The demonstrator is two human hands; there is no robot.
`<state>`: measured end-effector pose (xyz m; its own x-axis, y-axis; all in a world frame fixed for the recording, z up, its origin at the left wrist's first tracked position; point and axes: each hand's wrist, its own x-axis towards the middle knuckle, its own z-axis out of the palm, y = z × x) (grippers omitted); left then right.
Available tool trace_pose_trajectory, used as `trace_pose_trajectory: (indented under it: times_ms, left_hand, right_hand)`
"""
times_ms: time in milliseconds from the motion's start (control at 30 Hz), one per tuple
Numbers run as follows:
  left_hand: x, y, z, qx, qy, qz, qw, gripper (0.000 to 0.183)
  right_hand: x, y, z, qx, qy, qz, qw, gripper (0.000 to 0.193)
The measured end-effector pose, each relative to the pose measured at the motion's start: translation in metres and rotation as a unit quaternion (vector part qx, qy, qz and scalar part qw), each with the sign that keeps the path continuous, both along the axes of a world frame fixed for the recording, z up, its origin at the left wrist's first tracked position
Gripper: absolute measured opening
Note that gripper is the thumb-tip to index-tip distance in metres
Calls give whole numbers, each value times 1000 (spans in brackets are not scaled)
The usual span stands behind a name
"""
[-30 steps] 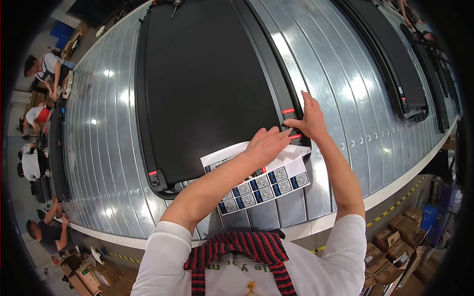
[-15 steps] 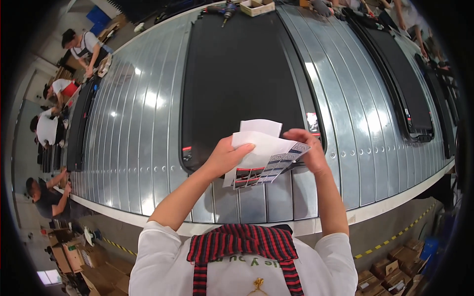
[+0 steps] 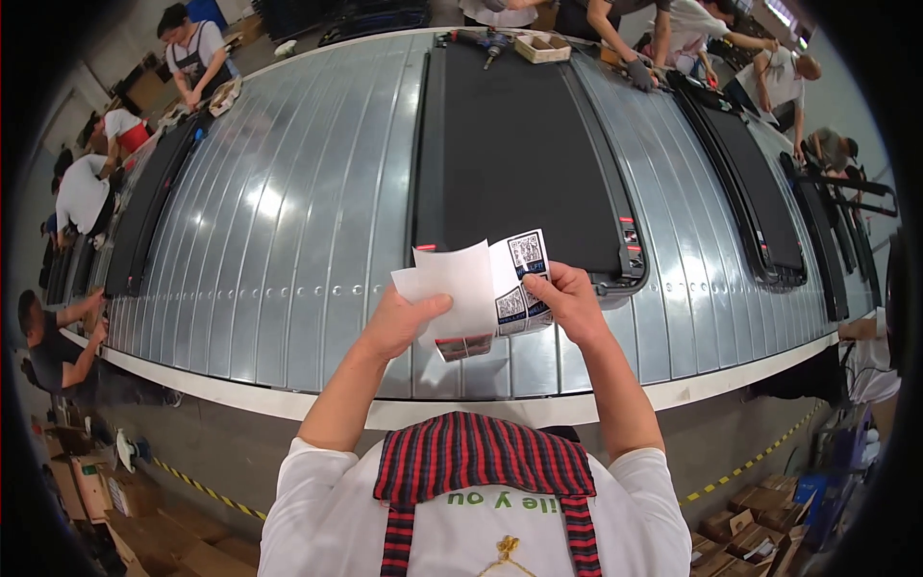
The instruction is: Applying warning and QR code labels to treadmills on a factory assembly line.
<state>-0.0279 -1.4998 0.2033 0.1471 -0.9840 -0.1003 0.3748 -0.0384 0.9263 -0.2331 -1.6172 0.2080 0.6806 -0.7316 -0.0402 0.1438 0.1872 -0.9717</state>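
Above the near edge of the conveyor, my left hand (image 3: 392, 325) grips white paper sheets (image 3: 469, 279), thumb on top. Part of one sheet with red and dark printing shows below them. On the right, my right hand (image 3: 574, 303) pinches a sheet of stickers (image 3: 526, 252) printed with square codes and dark blue bands. It overlaps the white sheets, so where they part is hidden. Just beyond the papers lies a long black walking pad (image 3: 524, 144) with a smooth belt and dark side rails. Small red and white labels mark its near corners.
A power drill (image 3: 494, 46) and an open parts box (image 3: 541, 47) sit at the pad's far end. More black pads lie right (image 3: 745, 178) and left (image 3: 154, 207) on the metal slats (image 3: 279, 212). Several people work around the edges. Cardboard boxes (image 3: 760, 534) stand on the floor behind.
My right hand has taken hold of the sticker sheet, and its codes now face up. The papers have shifted slightly left, and the view has turned, showing more people at the far side.
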Motion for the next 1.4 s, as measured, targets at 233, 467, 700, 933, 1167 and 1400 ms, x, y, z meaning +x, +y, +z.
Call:
trace_pose_trajectory:
  times_ms: [233,467,700,933,1167,1400]
  left_hand:
    - [55,64,15,-77,70,-92,990,55]
    - [94,86,47,-141,28,-216,966,67]
    - [125,90,40,-162,25,-306,938,18]
    - [132,91,42,-287,52,-276,916,13]
    - [139,99,25,-73,256,-345,900,19]
    - [132,93,33,-313,63,-283,905,47]
  right_hand:
    - [78,66,32,-404,162,-162,885,40]
    - [124,108,38,-299,-21,-46,953,24]
    - [140,124,54,-178,-95,31,979,20]
    - [150,133,68,-125,-94,-1,988,18]
    - [154,122,66,-98,-116,93,984,13]
    - [152,108,45,56,-140,84,985,9]
